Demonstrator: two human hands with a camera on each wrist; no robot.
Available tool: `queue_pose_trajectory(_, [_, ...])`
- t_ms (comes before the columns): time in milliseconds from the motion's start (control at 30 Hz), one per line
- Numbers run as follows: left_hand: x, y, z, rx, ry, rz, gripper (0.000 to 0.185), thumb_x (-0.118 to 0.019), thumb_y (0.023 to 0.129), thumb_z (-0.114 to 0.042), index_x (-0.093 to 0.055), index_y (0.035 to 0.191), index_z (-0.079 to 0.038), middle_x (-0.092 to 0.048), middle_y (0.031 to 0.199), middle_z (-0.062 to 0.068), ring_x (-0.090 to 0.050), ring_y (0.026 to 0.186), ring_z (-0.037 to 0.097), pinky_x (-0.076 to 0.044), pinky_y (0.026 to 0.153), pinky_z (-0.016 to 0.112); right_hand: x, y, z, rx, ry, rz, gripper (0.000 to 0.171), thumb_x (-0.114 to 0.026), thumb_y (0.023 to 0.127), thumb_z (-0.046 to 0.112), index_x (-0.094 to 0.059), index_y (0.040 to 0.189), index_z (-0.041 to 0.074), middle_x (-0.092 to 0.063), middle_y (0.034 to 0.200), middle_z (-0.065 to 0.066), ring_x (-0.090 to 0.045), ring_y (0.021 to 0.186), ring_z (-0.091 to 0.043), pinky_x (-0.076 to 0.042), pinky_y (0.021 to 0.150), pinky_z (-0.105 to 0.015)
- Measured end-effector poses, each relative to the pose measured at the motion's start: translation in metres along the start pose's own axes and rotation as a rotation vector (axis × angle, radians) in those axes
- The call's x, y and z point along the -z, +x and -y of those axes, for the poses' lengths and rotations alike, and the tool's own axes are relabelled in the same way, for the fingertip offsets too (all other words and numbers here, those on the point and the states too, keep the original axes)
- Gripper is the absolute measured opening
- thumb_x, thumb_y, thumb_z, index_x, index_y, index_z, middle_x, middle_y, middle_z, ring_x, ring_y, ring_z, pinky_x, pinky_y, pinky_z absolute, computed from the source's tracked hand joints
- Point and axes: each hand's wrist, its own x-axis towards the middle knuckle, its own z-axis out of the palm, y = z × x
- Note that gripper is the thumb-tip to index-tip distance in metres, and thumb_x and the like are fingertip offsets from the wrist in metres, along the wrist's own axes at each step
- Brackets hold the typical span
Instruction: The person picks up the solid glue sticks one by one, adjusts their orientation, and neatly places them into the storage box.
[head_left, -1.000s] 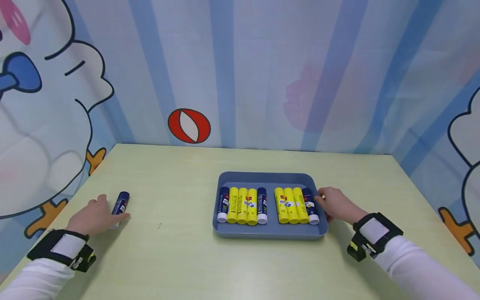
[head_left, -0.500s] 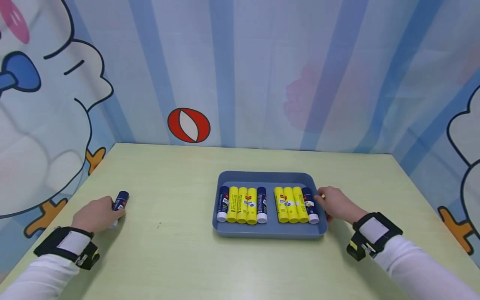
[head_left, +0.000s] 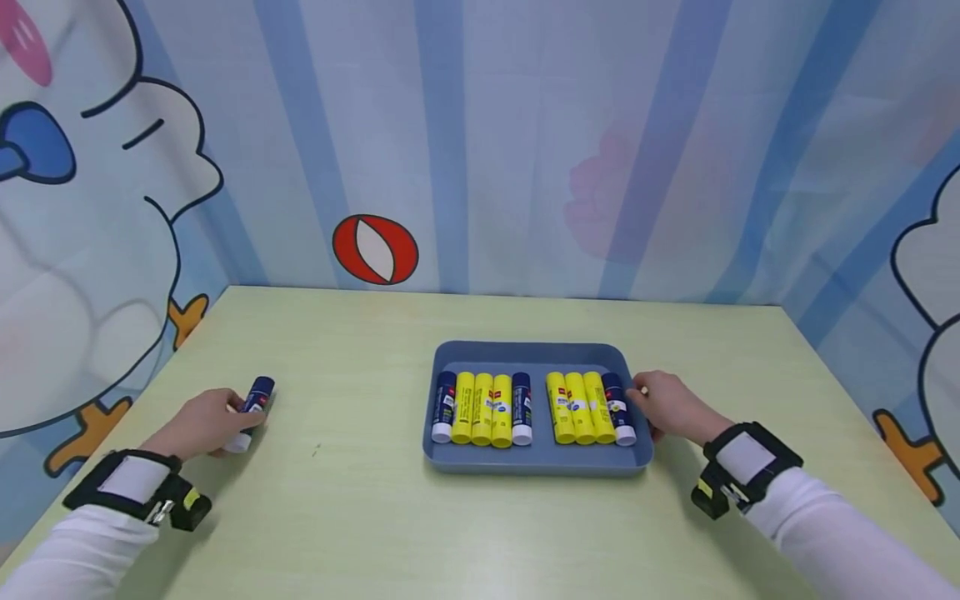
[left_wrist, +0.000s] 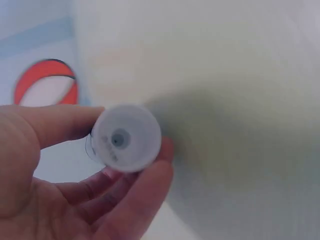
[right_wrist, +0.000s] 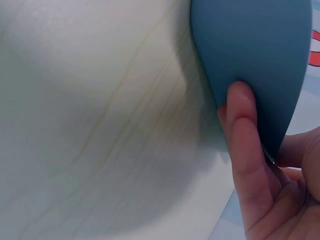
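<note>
My left hand [head_left: 202, 423] pinches a navy glue stick [head_left: 258, 395] with a white base, at the left of the table. In the left wrist view the hollow white end of this glue stick [left_wrist: 127, 139] faces the camera, with thumb and fingers round it. My right hand [head_left: 675, 407] grips the right rim of a blue-grey tray [head_left: 532, 468]. Fingers [right_wrist: 245, 145] lie against the tray's outer wall in the right wrist view. Inside the tray lie yellow glue sticks [head_left: 483, 410] and navy glue sticks [head_left: 521, 408], in two side-by-side groups with a gap between them.
The pale wooden table [head_left: 330, 517] stretches around the tray on all sides. Behind it hangs a blue striped cloth backdrop [head_left: 510, 150] with a printed red-and-white ball [head_left: 375, 250]. More printed cloth stands along the left and right edges.
My left hand has closed round the navy glue stick and moved it slightly to the right. The right hand keeps its hold on the tray, which stays in place.
</note>
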Motion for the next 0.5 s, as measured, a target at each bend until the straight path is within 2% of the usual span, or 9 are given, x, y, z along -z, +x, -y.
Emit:
queue_pose_trajectory(67, [-0.003, -0.001, -0.012, -0.003, -0.150, 0.058, 0.052, -0.057, 0.097, -0.029, -0.043, 0.118, 0.017, -0.055, 0.100, 0.024, -0.058, 0.082, 0.025, -0.056, 0.065, 0.033, 0.000, 0.000, 0.001, -0.001, 0.002, 0.001, 0.026, -0.045, 0.102, 0.009, -0.052, 0.112, -0.015, -0.063, 0.086, -0.017, -0.061, 0.051, -0.017, -0.053, 0.051, -0.030])
queue_pose_trajectory(200, [-0.006, -0.003, -0.042, -0.079, -0.468, 0.231, 0.059, -0.051, 0.102, -0.032, -0.036, 0.134, 0.015, -0.061, 0.107, 0.020, -0.061, 0.091, 0.025, -0.056, 0.075, 0.031, 0.000, -0.001, 0.001, -0.008, 0.001, 0.004, 0.027, -0.045, 0.102, 0.008, -0.051, 0.113, -0.016, -0.063, 0.088, -0.019, -0.061, 0.051, -0.017, -0.054, 0.051, -0.030])
queue_pose_trajectory(267, [-0.008, -0.004, -0.058, -0.120, -0.583, 0.313, 0.060, -0.048, 0.103, -0.031, -0.033, 0.138, 0.015, -0.063, 0.110, 0.020, -0.063, 0.096, 0.025, -0.055, 0.079, 0.030, 0.000, -0.001, 0.002, -0.012, 0.001, 0.005, 0.027, -0.046, 0.102, 0.008, -0.051, 0.114, -0.016, -0.063, 0.088, -0.019, -0.061, 0.051, -0.017, -0.054, 0.052, -0.030])
queue_pose_trajectory(333, [-0.010, -0.005, -0.074, -0.149, -0.656, 0.370, 0.060, -0.046, 0.104, -0.031, -0.031, 0.140, 0.014, -0.063, 0.114, 0.021, -0.063, 0.100, 0.025, -0.054, 0.082, 0.031, 0.000, -0.001, 0.002, -0.012, 0.000, 0.006, 0.028, -0.046, 0.102, 0.008, -0.050, 0.115, -0.016, -0.063, 0.089, -0.019, -0.061, 0.051, -0.017, -0.054, 0.052, -0.030])
queue_pose_trajectory(500, [-0.024, -0.003, -0.112, -0.202, -0.704, 0.443, 0.054, -0.047, 0.103, -0.028, -0.039, 0.138, 0.013, -0.063, 0.119, 0.023, -0.063, 0.101, 0.023, -0.054, 0.083, 0.034, 0.001, -0.002, 0.003, -0.015, -0.003, 0.009, 0.027, -0.045, 0.102, 0.008, -0.050, 0.114, -0.016, -0.063, 0.088, -0.019, -0.061, 0.051, -0.017, -0.053, 0.052, -0.030])
